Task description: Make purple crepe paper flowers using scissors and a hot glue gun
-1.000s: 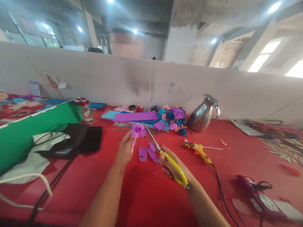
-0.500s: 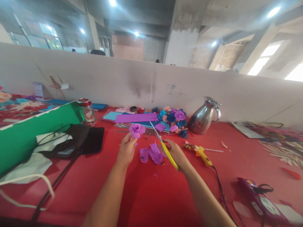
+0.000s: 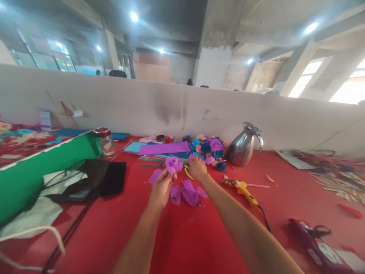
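My left hand pinches a purple crepe-paper flower from below, between thumb and fingers. Its bloom faces up. Further forward, my right hand is bent down with its fingers curled at the yellow handle of the scissors; the hand partly hides the grip, and the blades are hard to make out. Just behind those fingers is a small purple paper square. Loose purple paper petals lie on the red table between my forearms, and another purple piece lies left of the flower.
A purple paper strip lies over blue sheets at the back. Beside it are finished paper flowers and a steel jug. A yellow glue gun with a cord, a power strip, a phone and a glass jar surround the work area.
My right hand has moved forward and left, lowering the scissors toward the back sheets. My left hand has shifted slightly right with the flower. The view has tilted up a little.
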Available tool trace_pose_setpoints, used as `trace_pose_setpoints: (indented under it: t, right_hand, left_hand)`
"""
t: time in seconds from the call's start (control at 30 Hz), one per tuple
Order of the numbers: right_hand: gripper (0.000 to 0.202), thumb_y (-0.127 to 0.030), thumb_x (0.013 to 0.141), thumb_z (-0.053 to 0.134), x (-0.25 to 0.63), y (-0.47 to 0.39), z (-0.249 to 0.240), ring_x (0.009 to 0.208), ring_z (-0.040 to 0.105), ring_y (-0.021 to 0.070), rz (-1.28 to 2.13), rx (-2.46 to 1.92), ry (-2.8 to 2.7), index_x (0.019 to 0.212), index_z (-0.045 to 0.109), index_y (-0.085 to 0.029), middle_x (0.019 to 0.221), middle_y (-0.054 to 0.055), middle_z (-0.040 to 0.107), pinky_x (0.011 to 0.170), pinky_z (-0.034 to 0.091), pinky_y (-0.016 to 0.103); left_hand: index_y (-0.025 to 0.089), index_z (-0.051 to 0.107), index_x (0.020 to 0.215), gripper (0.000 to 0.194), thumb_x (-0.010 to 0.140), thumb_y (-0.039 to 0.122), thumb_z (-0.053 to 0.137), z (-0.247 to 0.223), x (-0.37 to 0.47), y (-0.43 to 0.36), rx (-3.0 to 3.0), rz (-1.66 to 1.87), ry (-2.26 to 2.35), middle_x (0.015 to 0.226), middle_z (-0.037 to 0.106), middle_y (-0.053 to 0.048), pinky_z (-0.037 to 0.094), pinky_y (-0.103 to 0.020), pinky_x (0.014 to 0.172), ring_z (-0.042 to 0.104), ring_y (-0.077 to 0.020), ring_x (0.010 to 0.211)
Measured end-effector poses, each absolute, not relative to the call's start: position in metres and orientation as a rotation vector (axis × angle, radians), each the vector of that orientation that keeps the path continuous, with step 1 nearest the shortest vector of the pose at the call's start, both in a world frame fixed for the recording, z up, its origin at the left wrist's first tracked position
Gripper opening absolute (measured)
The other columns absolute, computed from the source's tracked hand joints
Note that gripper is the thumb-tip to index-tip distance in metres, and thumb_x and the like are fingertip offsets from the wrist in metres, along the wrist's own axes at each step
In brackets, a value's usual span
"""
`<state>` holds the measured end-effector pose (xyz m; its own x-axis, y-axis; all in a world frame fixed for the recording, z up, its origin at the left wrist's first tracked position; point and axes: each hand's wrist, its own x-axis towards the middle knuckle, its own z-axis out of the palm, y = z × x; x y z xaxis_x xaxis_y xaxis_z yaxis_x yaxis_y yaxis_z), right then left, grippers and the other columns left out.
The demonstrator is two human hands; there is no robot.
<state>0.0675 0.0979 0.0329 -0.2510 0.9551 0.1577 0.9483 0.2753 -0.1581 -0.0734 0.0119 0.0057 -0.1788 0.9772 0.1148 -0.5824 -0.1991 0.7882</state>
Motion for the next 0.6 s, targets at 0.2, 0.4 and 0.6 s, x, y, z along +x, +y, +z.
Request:
trace_pose_setpoints:
  t: [0.2,0.4,0.6]
  right_hand:
    - [0.02,-0.023,0.079,0.053,0.073,0.042,0.041,0.086,0.062,0.0199,1.02,-1.015,-1.68,0.093,0.067,-0.019,0.09,0.005,0.068,0.081,0.048,0.033]
    - [0.026,-0.037,0.068,0.071,0.083,-0.008,0.027,0.075,0.06,0.0172,1.335,-0.768,-1.251,0.085,0.07,-0.018,0.081,0.003,0.068,0.075,0.047,0.029]
    - [0.026,-0.038,0.063,0.074,0.088,-0.003,0.018,0.062,0.054,0.0125,1.412,-0.806,-1.101,0.078,0.071,-0.017,0.069,0.0,0.064,0.063,0.045,0.025]
  left_hand:
    - [0.015,0.062,0.063,0.029,0.062,0.039,0.079,0.011,-0.055,0.003,0.762,1.527,0.669,0.059,0.055,0.002,0.04,-0.021,0.06,0.048,-0.0082,0.058]
    - [0.015,0.066,0.071,0.031,0.058,0.038,0.082,0.009,-0.038,-0.005,0.778,1.374,0.661,0.071,0.064,0.0,0.044,-0.022,0.066,0.056,-0.0102,0.066]
    - [0.015,0.067,0.072,0.027,0.064,0.037,0.08,0.004,-0.033,-0.007,0.828,1.297,0.686,0.07,0.065,-0.001,0.047,-0.025,0.071,0.059,-0.0122,0.066]
